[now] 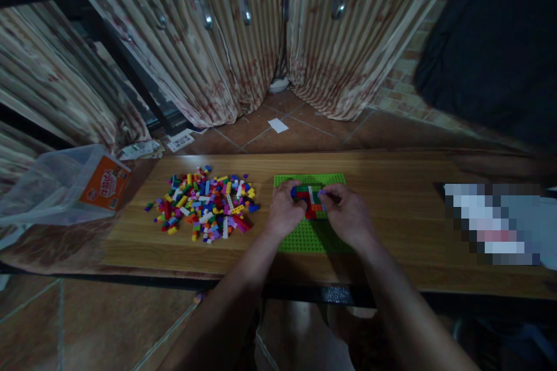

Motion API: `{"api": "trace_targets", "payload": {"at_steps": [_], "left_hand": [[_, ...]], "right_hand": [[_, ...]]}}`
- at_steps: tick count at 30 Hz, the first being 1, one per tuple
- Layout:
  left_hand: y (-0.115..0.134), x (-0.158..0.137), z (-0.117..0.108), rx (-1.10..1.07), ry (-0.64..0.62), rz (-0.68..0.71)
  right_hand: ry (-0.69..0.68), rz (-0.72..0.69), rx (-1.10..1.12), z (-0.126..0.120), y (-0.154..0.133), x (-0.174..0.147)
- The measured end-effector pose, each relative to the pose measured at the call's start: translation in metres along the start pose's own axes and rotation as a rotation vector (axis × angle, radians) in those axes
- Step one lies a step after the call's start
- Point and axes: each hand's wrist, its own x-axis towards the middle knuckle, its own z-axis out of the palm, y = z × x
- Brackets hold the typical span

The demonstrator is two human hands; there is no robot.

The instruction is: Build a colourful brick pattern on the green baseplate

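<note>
A green studded baseplate [300, 240] lies on the wooden tabletop, and a flat build of bricks [315, 207] in red, orange, white, green and blue sits on it. My left hand [287, 207] curls around the build's left side, thumb and forefinger against its edge near a blue brick. Over the right part of the build, my right hand [348, 213] pinches a small purple brick [322, 193] between thumb and fingertips. Whether that brick touches the build is hard to tell. Both palms hide parts of the baseplate.
A heap of loose, mixed-colour bricks [209, 203] spreads to the left. Beyond it a clear plastic tub [65, 185] with an orange label lies tipped. A blurred-out item [491, 226] is at the right. Striped curtains [243, 52] hang behind the table.
</note>
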Motion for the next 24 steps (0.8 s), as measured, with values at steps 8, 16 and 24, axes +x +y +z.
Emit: {"api": "trace_targets", "payload": {"at_steps": [8, 16, 24], "left_hand": [[-0.0011, 0.0, -0.0019, 0.037, -0.041, 0.023], [-0.0036, -0.0002, -0.0013, 0.05, -0.048, 0.058], [-0.0027, -0.001, -0.0018, 0.032, -0.065, 0.042]], "right_hand": [[-0.007, -0.027, -0.054, 0.0006, -0.0008, -0.0008], [-0.021, -0.044, -0.147, 0.0021, -0.0042, -0.001], [-0.086, -0.048, -0.235, 0.0023, -0.0052, 0.0002]]}}
